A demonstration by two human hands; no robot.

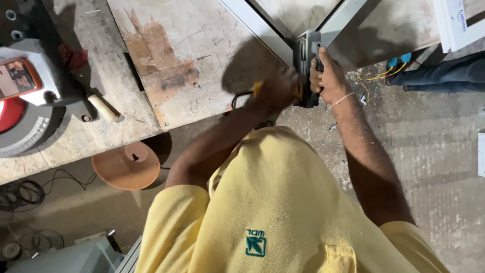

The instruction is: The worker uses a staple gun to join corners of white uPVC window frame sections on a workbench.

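My right hand (329, 76) is wrapped around a dark grey tool body (304, 55) that sits where two pale metal frame bars (262, 30) meet at a corner. My left hand (275, 91) is blurred and sits just left of that tool, closed on a yellow-and-black handle (257, 89) with a dark cable trailing from it. Both hands are close together at the edge of a worn wooden bench (177, 60). My yellow shirt (268, 212) fills the lower frame.
A chop saw (30, 96) with a red guard stands on the bench at left. On the concrete floor are a round brown disc (126, 166) and coiled cables (20, 194). Another person's dark-trousered leg (444, 76) and yellow wires (374, 77) are at the upper right.
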